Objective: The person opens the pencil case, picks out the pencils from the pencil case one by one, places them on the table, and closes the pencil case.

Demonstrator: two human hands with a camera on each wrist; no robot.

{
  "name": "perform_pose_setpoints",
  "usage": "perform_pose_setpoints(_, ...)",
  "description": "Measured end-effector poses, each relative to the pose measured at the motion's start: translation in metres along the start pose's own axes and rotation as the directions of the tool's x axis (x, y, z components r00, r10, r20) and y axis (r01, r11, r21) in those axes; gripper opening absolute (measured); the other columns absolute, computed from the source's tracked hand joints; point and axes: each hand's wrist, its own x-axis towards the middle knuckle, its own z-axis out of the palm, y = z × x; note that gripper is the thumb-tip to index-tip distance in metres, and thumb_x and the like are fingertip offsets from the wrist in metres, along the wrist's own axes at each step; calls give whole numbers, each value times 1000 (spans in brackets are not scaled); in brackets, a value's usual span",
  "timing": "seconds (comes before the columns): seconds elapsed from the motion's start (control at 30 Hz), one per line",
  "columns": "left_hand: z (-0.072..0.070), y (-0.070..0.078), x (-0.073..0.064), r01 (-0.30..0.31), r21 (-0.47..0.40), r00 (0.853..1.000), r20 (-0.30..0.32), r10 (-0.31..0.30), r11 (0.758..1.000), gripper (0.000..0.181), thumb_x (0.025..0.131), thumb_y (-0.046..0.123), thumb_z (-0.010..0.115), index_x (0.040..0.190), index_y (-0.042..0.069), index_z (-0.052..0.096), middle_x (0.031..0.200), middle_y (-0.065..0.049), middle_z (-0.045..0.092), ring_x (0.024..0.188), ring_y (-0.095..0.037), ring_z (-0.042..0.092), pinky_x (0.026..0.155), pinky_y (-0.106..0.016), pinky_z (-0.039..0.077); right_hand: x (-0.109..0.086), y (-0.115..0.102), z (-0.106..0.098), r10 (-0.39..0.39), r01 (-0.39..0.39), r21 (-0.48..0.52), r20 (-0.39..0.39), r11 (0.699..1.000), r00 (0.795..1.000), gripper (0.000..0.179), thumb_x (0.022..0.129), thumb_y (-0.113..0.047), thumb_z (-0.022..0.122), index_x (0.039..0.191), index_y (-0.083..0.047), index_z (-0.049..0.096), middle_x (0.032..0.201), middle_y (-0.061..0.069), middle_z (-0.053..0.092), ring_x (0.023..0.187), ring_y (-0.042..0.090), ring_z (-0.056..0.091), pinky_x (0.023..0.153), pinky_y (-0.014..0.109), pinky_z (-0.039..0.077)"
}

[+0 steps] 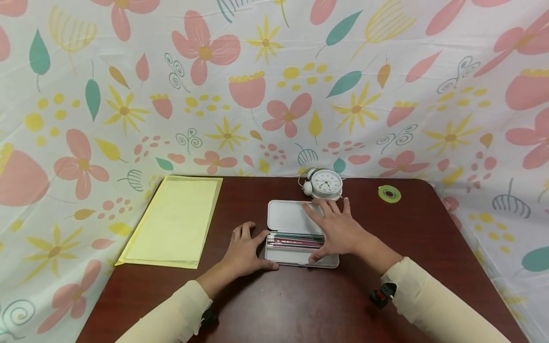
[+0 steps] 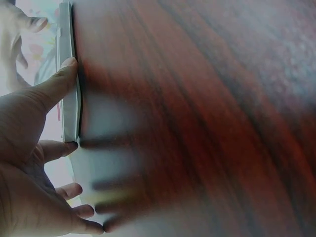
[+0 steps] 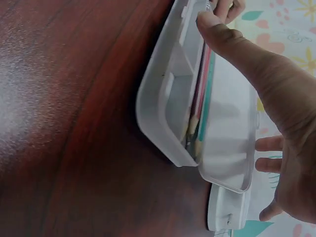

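Observation:
A white pencil case (image 1: 291, 257) lies open on the table, its lid (image 1: 286, 215) folded back. Several pencils (image 1: 291, 241) in green, red and dark colours lie lengthwise inside; sharpened tips show in the right wrist view (image 3: 194, 121). My left hand (image 1: 241, 250) rests around the case's left end, thumb on the front wall and index fingertip by the corner, other fingers spread on the table. My right hand (image 1: 339, 231) reaches over the right part, its thumb above the front compartment and its spread fingers at the lid's far edge. It hides the right ends of the pencils in the head view.
A white alarm clock (image 1: 326, 183) stands right behind the lid. A green tape roll (image 1: 389, 194) lies at the back right. At the left is a yellow padded envelope (image 1: 171, 221). A flower-print cloth (image 1: 274, 85) hangs behind the brown table (image 1: 274, 305).

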Motion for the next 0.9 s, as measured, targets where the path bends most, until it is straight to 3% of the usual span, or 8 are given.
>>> perform_pose_setpoints(0.23, -1, -1, 4, -5, 10, 1000, -8, 5, 1000, 102, 75, 70, 94, 158, 20, 61, 162, -27, 40, 150, -53, 38, 125, -67, 38, -1, 4, 8, -12, 12, 5, 49, 1000, 999, 152, 57, -88, 92, 178, -23, 26, 179, 22, 32, 164, 47, 34, 116, 96, 18)
perform_pose_setpoints(0.4, -2, 0, 5, -6, 6, 1000, 1, 6, 1000, 101, 76, 70, 93, 158, 21, 61, 164, -28, 40, 151, -53, 37, 125, -68, 37, 0, 6, 12, -19, 10, 83, 104, 997, 994, 146, 61, -82, 95, 177, -26, 28, 181, 23, 28, 166, 50, 30, 116, 97, 17)
perform_pose_setpoints(0.7, 0, -1, 4, -14, 1, 1000, 13, 14, 1000, 101, 78, 70, 92, 160, 21, 59, 164, -29, 40, 152, -53, 36, 127, -72, 32, 11, 13, 13, -29, -23, 191, 265, 981, 964, 141, 64, -82, 94, 177, -26, 30, 182, 26, 26, 164, 58, 29, 113, 99, 15)
perform_pose_setpoints(0.9, -1, -4, 5, -8, -5, 999, 42, 9, 1000, 101, 79, 72, 90, 162, 24, 57, 165, -26, 38, 155, -51, 34, 129, -75, 28, 15, 13, 13, -21, -48, 219, 306, 974, 952, 140, 65, -77, 96, 177, -26, 31, 182, 25, 24, 166, 57, 26, 114, 98, 16)
